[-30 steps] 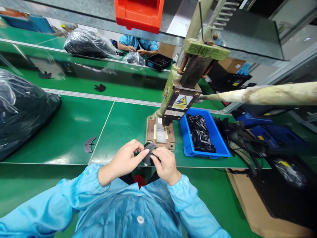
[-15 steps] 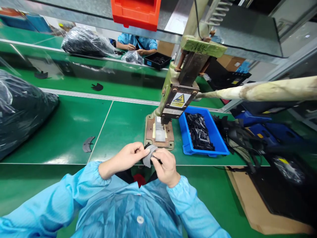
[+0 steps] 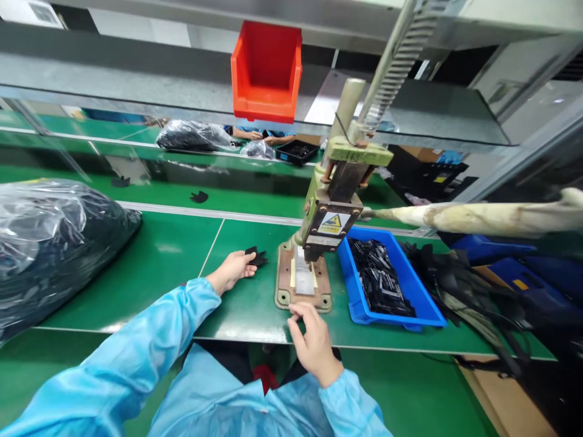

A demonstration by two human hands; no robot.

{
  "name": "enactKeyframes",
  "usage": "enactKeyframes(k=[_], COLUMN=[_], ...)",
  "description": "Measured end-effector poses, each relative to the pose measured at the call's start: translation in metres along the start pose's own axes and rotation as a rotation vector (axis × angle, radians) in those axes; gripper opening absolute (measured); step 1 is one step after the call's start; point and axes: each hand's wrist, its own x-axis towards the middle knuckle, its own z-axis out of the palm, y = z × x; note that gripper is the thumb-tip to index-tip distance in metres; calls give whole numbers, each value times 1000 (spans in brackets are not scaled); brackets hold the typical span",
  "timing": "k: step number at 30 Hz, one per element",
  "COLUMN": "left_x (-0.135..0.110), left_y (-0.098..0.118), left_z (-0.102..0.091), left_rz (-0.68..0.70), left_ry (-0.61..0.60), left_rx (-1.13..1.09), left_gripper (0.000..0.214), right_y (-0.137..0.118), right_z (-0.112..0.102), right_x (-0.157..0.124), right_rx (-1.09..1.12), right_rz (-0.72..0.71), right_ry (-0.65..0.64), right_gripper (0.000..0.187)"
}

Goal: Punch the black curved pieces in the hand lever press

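The loosely open left hand (image 3: 233, 271) touches a black part (image 3: 257, 257) lying on the surface (image 3: 159, 267) at its fingertips, while the right hand (image 3: 313, 341) curls near the press (image 3: 330, 203).

Open counter (image 3: 159, 273) between bagged parts (image 3: 50, 243) and press (image 3: 330, 221). Right of press, blue bin (image 3: 347, 285) and overhanging lever (image 3: 478, 217) obstruct passage; cable heap (image 3: 455, 285) beyond.

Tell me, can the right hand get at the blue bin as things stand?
Probably yes: the right hand hovers by the press base, the open bin lies just to its right, and nothing lies between them.
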Motion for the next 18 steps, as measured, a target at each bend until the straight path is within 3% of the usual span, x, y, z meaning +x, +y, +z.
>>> enactKeyframes(k=[5,9,13,16,18], left_x=[72,88,54,5,-29], left_y=[62,71,49,32,19], left_z=[22,11,-37,-95,-138], left_rz=[170,228,308,567,720], left_ry=[65,156,125,56,120], left_rx=[33,191,389,743,983], left_gripper=[19,40,34,40,51], right_y=[-1,-1,2,4,5], right_z=[1,-1,0,2,3], right_x=[0,-2,-3,-1,0], right_rx=[-46,-59,-52,-70,-91], right_rz=[-35,-38,-41,-64,-89], right_ry=[-1,5,-11,-22,-33], right_gripper=[18,15,14,14,13])
